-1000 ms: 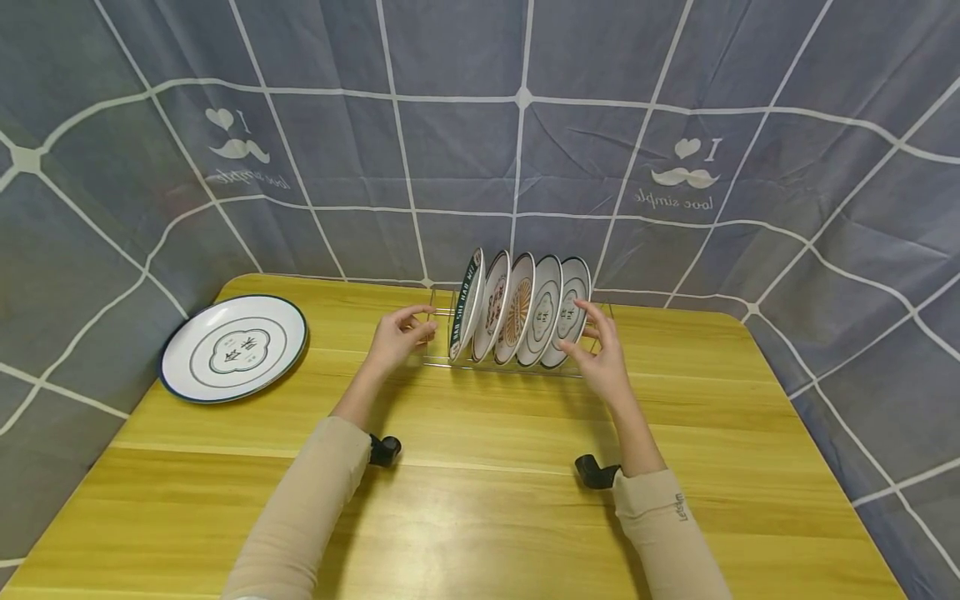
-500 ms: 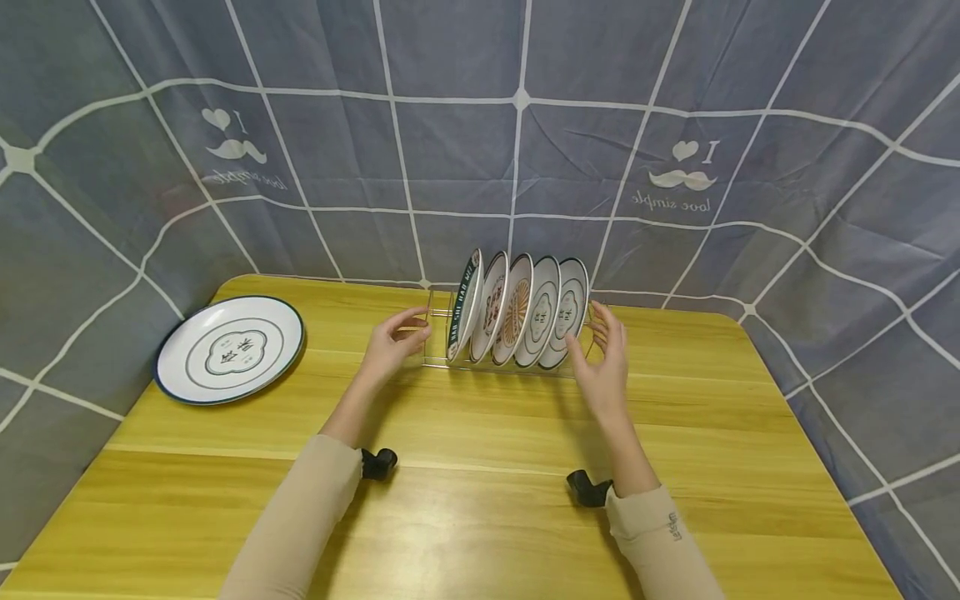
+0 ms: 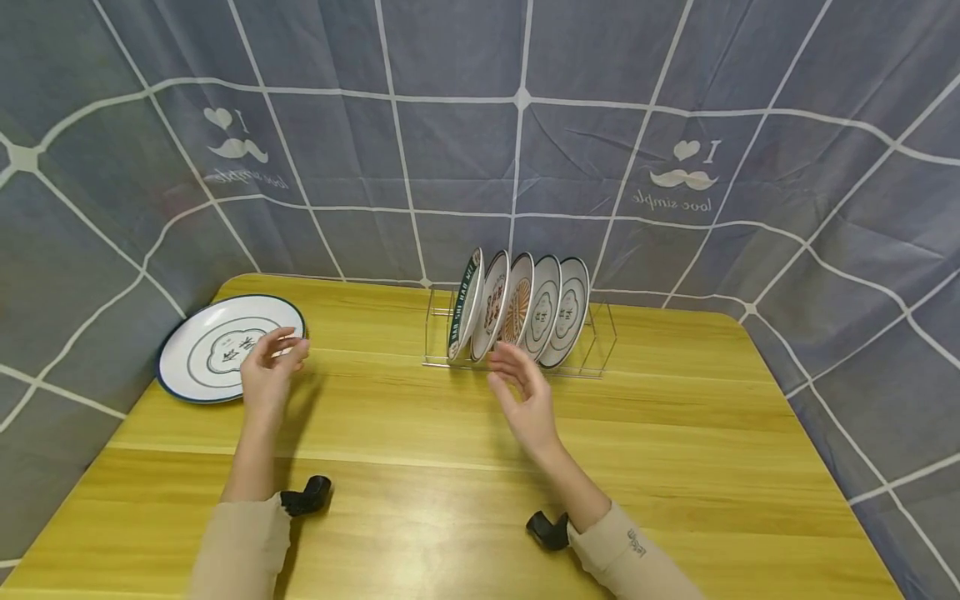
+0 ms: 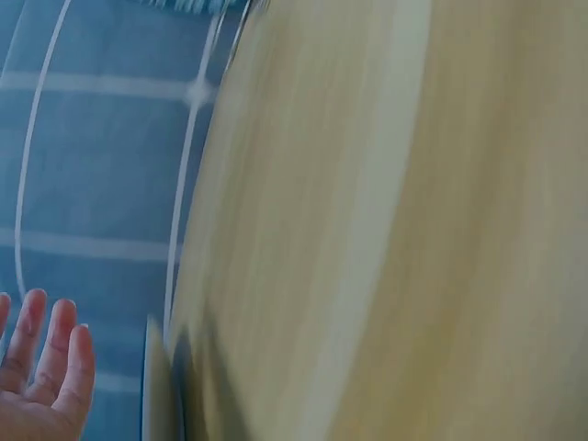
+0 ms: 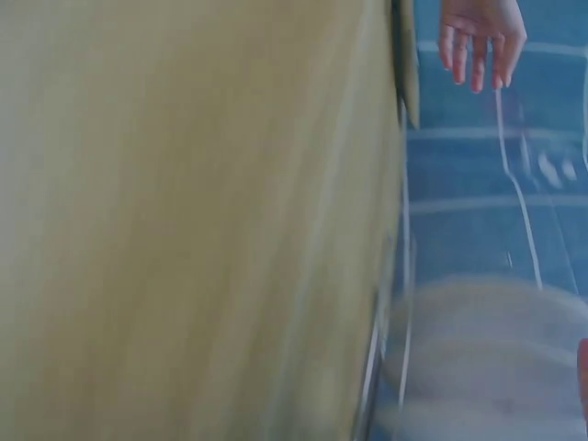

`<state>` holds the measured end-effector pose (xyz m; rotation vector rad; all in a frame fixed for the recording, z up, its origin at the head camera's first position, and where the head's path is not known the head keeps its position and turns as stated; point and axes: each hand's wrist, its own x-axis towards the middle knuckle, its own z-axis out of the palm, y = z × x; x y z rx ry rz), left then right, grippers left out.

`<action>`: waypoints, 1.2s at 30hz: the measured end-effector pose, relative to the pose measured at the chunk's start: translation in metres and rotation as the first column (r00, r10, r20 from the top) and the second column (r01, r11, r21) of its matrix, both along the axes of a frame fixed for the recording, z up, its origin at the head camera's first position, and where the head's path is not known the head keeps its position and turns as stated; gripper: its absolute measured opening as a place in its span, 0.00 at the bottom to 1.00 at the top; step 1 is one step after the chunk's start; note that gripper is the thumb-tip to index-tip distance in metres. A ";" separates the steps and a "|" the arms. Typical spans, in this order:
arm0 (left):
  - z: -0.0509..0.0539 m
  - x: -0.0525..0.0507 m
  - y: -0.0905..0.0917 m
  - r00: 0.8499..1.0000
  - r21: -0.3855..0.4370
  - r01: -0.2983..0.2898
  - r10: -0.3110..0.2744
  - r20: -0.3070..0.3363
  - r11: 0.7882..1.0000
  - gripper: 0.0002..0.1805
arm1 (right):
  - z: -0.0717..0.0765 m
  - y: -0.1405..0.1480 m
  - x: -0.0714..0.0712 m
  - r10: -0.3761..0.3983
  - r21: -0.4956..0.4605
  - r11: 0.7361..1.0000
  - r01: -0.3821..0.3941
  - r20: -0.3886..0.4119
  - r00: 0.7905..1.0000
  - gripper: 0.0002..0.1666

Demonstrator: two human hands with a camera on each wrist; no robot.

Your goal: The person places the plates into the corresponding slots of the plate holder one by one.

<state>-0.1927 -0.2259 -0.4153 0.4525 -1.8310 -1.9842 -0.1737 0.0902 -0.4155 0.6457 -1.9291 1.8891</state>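
My left hand [image 3: 272, 371] hovers at the right edge of a large white plate [image 3: 198, 354] with a dark blue rim and black lettering. That hand's fingers are loosely bent, with nothing between them. In the left wrist view, its fingers [image 4: 64, 358] appear near the plate's edge [image 4: 158, 390]. My right hand [image 3: 525, 400] is in front of a wire dish rack [image 3: 581, 375], fingers relaxed and holding nothing. Several plates [image 3: 517, 308] stand on edge in the rack. In the right wrist view they are blurred [image 5: 487, 358], and my left hand [image 5: 482, 41] shows at the top.
A wooden table [image 3: 450, 483] bears the rack and the large plate. Behind it hangs a grey-blue curtain [image 3: 465, 158] with white lines. Black camera mounts [image 3: 307, 496] stick out from both wrists.
My left hand has left the rack's left end and moved left to the large plate. The right hand has let go of the rack's right end and moved left and nearer.
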 end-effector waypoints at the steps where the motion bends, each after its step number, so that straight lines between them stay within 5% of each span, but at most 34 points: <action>1: 0.000 0.004 -0.008 0.999 0.018 -0.040 0.040 -0.012 0.999 0.12 | -0.001 -0.006 0.000 0.028 0.005 1.000 -0.028 0.028 0.999 0.24; 4: 0.000 0.015 -0.032 0.989 0.060 -0.140 0.143 -0.048 0.988 0.13 | -0.002 -0.024 -0.001 0.114 0.007 0.993 -0.116 0.118 0.986 0.27; 8: -0.001 0.029 -0.059 0.968 0.143 -0.232 0.243 -0.065 0.962 0.14 | 0.006 -0.047 -0.001 0.242 -0.019 0.969 -0.244 0.239 0.941 0.30; 15: -0.008 0.048 -0.096 0.927 0.206 -0.372 0.375 0.028 0.905 0.14 | 0.017 -0.080 -0.008 0.333 -0.034 0.936 -0.350 0.404 0.852 0.35; 20: -0.027 0.051 -0.124 0.905 0.170 -0.422 0.402 0.140 0.890 0.21 | -0.005 -0.103 -0.030 0.387 -0.143 0.919 -0.368 0.512 0.767 0.36; 25: -0.041 0.047 -0.146 0.930 0.195 -0.331 0.284 0.235 0.923 0.37 | -0.020 -0.126 -0.044 0.473 -0.288 0.881 -0.377 0.571 0.670 0.37; 28: -0.038 0.049 -0.147 0.961 0.243 -0.201 0.142 0.239 0.949 0.46 | -0.022 -0.138 -0.048 0.509 -0.350 0.861 -0.370 0.608 0.609 0.37; 31: -0.036 0.051 -0.148 0.983 0.298 -0.052 -0.004 0.185 0.953 0.51 | -0.025 -0.147 -0.051 0.537 -0.398 0.844 -0.360 0.635 0.556 0.36; 36: -0.036 0.048 -0.152 0.974 0.285 0.112 -0.162 0.158 0.952 0.53 | -0.032 -0.160 -0.054 0.574 -0.459 0.819 -0.345 0.650 0.498 0.34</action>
